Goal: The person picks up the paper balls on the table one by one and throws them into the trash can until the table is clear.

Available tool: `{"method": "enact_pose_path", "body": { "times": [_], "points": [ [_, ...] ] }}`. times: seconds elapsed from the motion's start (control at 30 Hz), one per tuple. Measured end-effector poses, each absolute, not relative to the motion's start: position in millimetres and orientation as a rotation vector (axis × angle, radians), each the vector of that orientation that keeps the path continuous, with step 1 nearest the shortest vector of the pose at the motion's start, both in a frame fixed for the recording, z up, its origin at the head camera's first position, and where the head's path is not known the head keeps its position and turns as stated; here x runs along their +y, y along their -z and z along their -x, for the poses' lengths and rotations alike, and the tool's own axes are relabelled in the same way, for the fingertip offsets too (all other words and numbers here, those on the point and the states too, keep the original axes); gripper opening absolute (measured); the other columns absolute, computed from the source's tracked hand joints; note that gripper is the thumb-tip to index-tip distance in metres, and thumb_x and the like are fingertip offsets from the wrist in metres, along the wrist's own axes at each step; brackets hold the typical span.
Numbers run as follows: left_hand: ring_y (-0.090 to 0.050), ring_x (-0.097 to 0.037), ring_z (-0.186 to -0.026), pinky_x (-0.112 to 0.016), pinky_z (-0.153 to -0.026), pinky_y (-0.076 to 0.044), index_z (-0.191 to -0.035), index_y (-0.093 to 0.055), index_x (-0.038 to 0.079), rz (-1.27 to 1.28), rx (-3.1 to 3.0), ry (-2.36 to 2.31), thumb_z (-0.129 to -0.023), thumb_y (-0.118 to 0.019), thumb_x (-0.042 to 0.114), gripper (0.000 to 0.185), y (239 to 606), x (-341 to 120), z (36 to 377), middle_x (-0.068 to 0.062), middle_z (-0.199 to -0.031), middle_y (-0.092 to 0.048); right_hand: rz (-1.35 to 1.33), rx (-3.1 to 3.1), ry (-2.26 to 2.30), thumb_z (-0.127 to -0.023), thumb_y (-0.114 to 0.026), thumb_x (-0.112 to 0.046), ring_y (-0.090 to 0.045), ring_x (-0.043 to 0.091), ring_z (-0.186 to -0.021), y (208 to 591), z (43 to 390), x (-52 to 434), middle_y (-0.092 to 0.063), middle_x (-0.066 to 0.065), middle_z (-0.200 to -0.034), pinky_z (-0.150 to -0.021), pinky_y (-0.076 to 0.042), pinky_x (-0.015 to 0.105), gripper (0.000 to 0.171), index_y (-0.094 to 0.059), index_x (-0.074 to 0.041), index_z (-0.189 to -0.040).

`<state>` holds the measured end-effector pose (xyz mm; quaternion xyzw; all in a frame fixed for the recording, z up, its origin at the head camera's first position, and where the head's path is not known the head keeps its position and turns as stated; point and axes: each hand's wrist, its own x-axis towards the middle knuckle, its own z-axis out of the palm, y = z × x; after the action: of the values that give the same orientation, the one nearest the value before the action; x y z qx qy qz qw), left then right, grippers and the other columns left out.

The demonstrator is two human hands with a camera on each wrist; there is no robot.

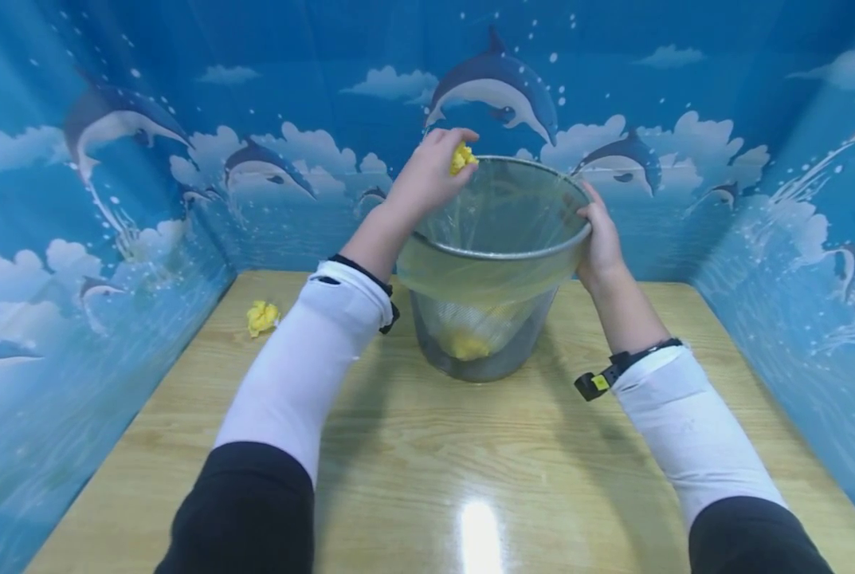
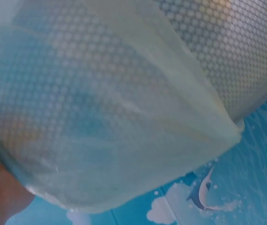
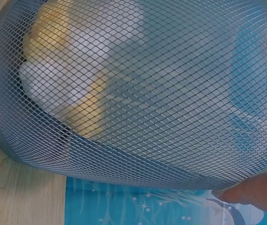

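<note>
A ball of crumpled yellow paper (image 1: 461,159) is pinched in my left hand (image 1: 434,171), at the left side of the wastebasket's rim (image 1: 499,256). The wastebasket is grey mesh and stands upright, lined with a translucent pale yellow bag (image 1: 480,279) folded over its rim. On the opposite side, my right hand (image 1: 599,235) grips the rim, thumb toward the inside. Through the mesh (image 3: 194,117), the right wrist view shows white paper (image 3: 58,84) and yellow paper (image 3: 88,117) lying in the bottom.
Another crumpled yellow paper ball (image 1: 262,318) lies on the wooden table (image 1: 427,462), left of the basket. Blue curtains (image 1: 291,72) printed with dolphins and clouds stand along the back and both sides of the table.
</note>
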<state>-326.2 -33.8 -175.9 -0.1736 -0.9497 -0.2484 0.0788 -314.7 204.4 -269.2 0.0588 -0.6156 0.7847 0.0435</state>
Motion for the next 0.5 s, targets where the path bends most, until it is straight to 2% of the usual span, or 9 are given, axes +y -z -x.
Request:
{"method": "enact_pose_path", "body": {
  "times": [0.5],
  "points": [
    [-0.041,-0.013,-0.133,-0.025,-0.103,-0.042,-0.149,-0.033,0.027,0.591,-2.877,0.755,-0.101,-0.046,0.036,0.051,177.6,-24.7,324.0,-0.001,-0.153,-0.033,-0.203,-1.873,-2.405,-0.094,-0.024,-0.019,-0.017,0.022,-0.145,269.9,314.4,204.8,-0.008,-0.002,-0.162,-0.116,-0.018,0.038,0.064,-0.009,-0.021,-0.157]
  ]
}}
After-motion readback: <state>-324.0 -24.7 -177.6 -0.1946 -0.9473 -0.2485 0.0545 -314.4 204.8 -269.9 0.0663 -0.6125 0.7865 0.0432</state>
